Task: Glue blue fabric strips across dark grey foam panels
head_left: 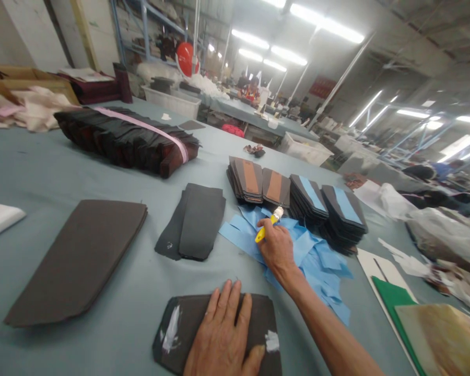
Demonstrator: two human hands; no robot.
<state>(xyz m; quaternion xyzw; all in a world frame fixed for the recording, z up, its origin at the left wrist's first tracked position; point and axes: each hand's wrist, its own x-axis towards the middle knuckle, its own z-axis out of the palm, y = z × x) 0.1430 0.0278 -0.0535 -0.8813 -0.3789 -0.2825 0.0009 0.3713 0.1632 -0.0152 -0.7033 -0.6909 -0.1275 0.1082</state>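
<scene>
While a dark brown panel [188,318] is pressed flat, a yellow-handled brush [268,228] is held over blue strips [317,261]

Although the two hands are set apart, both are occupied. The panel, marked by white smears [172,330] near its ends, is held down on the bench [129,339] by the left hand [222,334], which is laid open, palm down. The brush is gripped by the closed right hand [277,249], its bristles pointed away from the wearer. Beyond the loose blue strips, two stacks topped with tan strips [251,177] and two topped with blue bands [312,193] are lined up. Two overlapping charcoal pieces [202,222] are placed left of the brush; farther left, a larger brown stack [78,261] is seen. Behind it, a dark pleated bundle [121,138] is crossed by a pink band [149,127].
</scene>
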